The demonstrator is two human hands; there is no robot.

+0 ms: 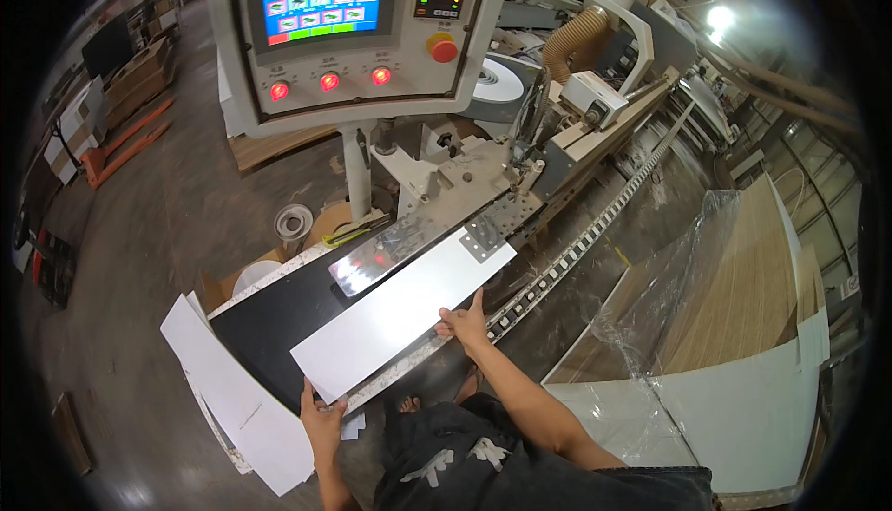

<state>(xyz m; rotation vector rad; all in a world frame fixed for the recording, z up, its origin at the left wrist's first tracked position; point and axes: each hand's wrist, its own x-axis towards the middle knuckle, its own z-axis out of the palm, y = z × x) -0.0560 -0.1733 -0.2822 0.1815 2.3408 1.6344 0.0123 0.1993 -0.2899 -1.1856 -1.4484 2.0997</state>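
A long white panel (395, 321) lies flat along the machine's infeed, partly over a black bed surface (265, 330). Its near left corner sits between the thumb and fingers of my left hand (322, 421). Along the edge closest to me, toward the far end, my right hand (467, 325) grips the panel with bent fingers, its thumb pointing up beside the edge. The panel's long far side runs beside a shiny metal guide plate (376, 255). At its far end, a perforated metal plate (483, 237) touches or overlaps the panel; I cannot tell which.
A control box (358, 93) with a lit screen and red lamps stands over the machine. Left of the bed lie white sheets (242, 399). A roller track (557, 265) runs off to the far right. Wood-grain and white boards (688, 418) under clear film are stacked at right.
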